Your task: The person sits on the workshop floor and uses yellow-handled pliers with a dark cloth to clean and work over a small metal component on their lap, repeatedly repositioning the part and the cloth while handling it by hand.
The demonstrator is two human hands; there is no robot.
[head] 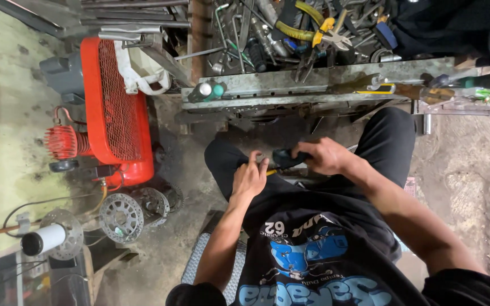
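Seated before the cluttered tool tray (313,85), the person works a small dark part (286,157) over the lap: the right hand (324,156) is clamped on it, the left hand (250,177) closed on a yellow-handled tool (270,171) beside it. By my judgement the fitting is under way, and next needs the part held steady.

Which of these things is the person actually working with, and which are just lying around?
In hand:
left hand
right hand
small dark part held between them

Lying about:
red compressor
brake discs
tool tray
pliers
white roll
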